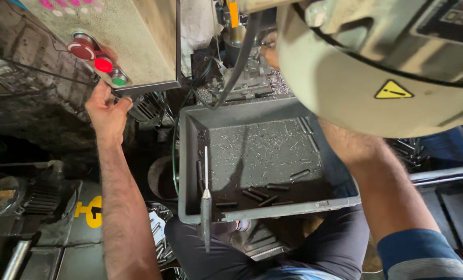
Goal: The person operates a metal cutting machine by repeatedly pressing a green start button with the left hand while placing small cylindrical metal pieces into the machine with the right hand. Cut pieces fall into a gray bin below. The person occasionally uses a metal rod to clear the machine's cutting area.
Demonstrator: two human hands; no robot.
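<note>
My left hand (105, 108) reaches up to the lower edge of a beige control box (138, 36), its fingers at the green button (119, 80), below a red lit button (103, 64) and a red mushroom button (81, 49). My right arm (366, 166) runs up behind a large beige machine housing (366, 78). Only a bit of my right hand (269, 52) shows by the machine's clamp (244, 78); what it holds is hidden. A grey plastic tray (190, 155) on my lap holds several dark metal rods (262, 196) and metal shavings.
A thin metal tool (206, 202) rests over the tray's front edge. A black hose (241, 62) hangs down into the tray. A motor (19, 194) and a yellow floor mark (92, 210) lie at lower left. More rods (159, 238) sit under the tray.
</note>
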